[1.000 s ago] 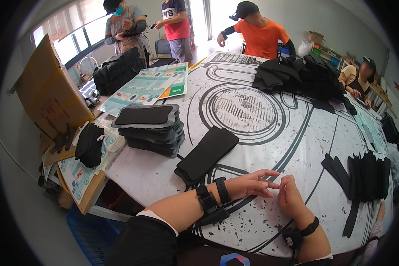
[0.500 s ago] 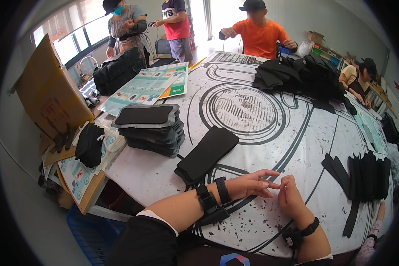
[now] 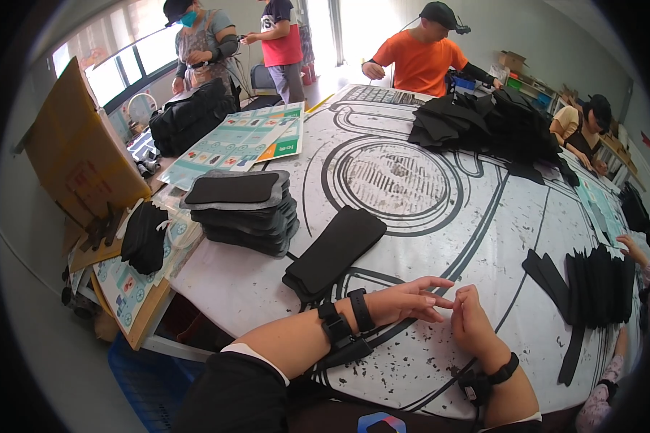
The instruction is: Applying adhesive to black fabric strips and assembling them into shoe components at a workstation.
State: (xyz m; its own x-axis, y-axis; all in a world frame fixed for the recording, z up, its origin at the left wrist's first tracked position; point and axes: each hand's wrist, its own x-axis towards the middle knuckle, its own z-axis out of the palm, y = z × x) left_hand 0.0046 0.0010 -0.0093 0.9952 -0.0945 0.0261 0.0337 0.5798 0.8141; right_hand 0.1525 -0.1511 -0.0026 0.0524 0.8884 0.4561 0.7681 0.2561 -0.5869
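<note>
My left hand (image 3: pixel 412 299) reaches in over the white table (image 3: pixel 267 289), its fingers stretched out and apart, holding nothing. Just right of its fingertips, my right hand (image 3: pixel 473 317) is raised with curled, closed fingers; anything inside them is hidden. The two hands nearly meet, and whether they touch I cannot tell. Beyond my left wrist lie a few flat black padded pieces (image 3: pixel 336 252), stacked slightly askew. Farther left stands a tall stack of black pads with grey edges (image 3: pixel 238 213). Both wrists wear black straps.
On the right lies a row of narrow black strips (image 3: pixel 599 289), with another person's hand (image 3: pixel 634 249) close by. A big heap of black pieces (image 3: pixel 484 126) covers the far right. Printed sheets (image 3: pixel 231 144), a black bag (image 3: pixel 195 115) and a cardboard sheet (image 3: pixel 87 137) are at left.
My hands stay almost still. Across the table, the person in orange has bowed their head and stretched an arm toward the black heap. Another person's hand has appeared by the strips at right.
</note>
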